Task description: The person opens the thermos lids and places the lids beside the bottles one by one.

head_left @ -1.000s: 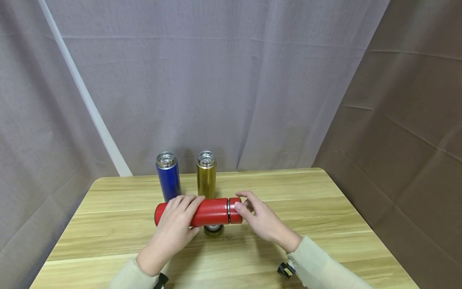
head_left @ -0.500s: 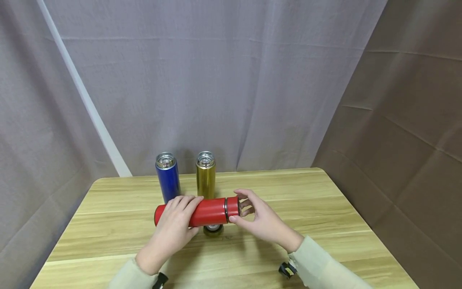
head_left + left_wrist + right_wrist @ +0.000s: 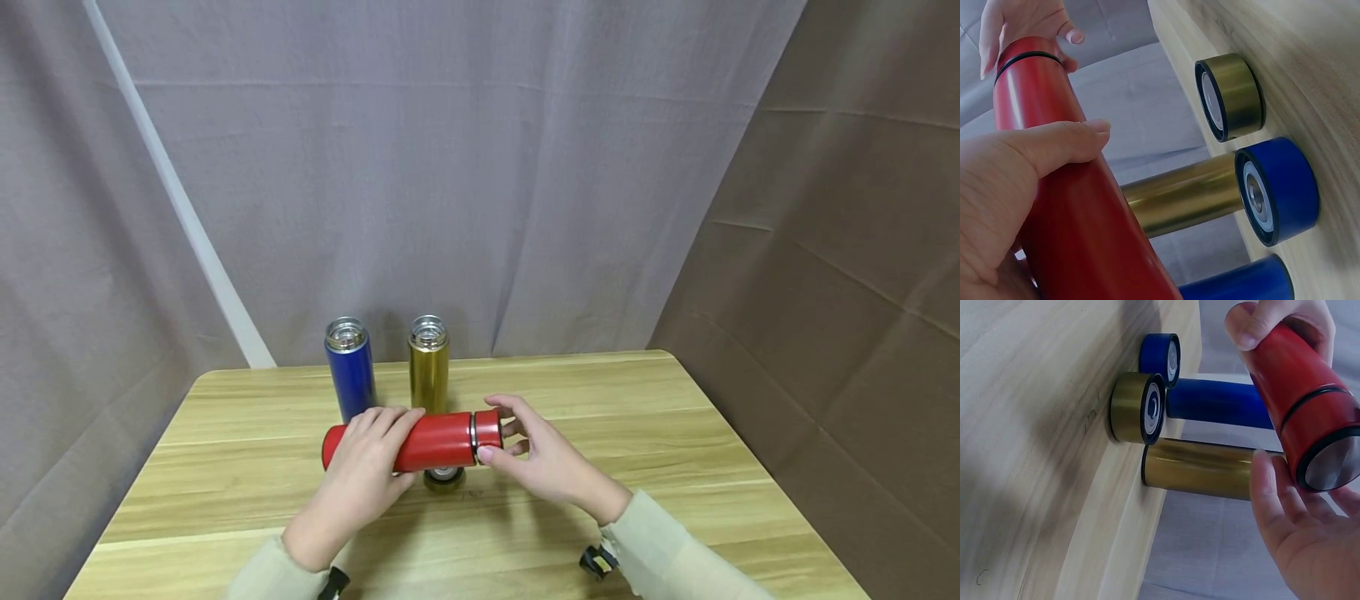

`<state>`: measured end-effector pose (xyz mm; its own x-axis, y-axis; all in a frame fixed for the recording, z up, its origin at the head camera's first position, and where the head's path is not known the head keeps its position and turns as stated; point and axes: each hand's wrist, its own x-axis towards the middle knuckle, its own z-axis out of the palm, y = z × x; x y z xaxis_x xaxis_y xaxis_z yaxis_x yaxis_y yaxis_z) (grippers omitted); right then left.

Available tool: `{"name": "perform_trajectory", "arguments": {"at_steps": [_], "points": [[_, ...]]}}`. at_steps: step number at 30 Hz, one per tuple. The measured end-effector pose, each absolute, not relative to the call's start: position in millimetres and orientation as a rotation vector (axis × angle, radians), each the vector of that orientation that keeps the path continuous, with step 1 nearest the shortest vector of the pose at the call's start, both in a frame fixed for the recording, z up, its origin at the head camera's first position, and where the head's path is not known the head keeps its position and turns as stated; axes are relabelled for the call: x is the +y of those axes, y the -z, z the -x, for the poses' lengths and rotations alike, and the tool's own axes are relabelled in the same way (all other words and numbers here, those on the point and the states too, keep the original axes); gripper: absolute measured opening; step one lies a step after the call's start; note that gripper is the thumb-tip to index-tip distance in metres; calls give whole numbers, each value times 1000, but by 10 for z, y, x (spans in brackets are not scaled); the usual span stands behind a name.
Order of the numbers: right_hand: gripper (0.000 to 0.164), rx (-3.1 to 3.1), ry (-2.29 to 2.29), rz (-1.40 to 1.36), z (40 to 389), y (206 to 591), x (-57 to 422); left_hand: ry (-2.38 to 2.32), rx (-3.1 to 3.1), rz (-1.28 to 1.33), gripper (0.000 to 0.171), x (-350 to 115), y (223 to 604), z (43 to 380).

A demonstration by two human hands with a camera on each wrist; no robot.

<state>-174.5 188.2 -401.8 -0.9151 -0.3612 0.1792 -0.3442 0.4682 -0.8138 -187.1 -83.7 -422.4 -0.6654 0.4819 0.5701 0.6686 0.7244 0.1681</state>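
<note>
A red thermos flask lies sideways in the air above the table, its red cap pointing right. My left hand grips its body from above, the thumb laid across it in the left wrist view. My right hand is spread around the cap, thumb at its lower edge and fingers past its end. In the right wrist view the shiny disc on the cap end faces the palm, fingers extended. Behind stand a blue flask and a gold flask, both uncapped.
On the wooden table, a gold cap and a blue cap sit with their inner sides up, in front of the standing flasks. The red flask partly hides them in the head view. A grey curtain hangs behind the table.
My right thumb has slid from the middle of the red cap down to its lower edge, and the fingers have spread apart. The left hand keeps its grip on the flask.
</note>
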Motion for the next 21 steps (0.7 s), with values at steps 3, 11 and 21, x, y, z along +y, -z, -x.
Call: {"name": "perform_trajectory", "arguments": {"at_steps": [3,11,21], "points": [[58,2656,1452,631,1749,4016,1883,497,-2421,883,79,-834,4226,1868],[47,2643,1377,635,1765,4046,1888,442,-2400,897,80,-832,4256,1874],[66,2775,1249,699,1735,4048,1886,422,-2421,892,80,-851,4286,1885]]}}
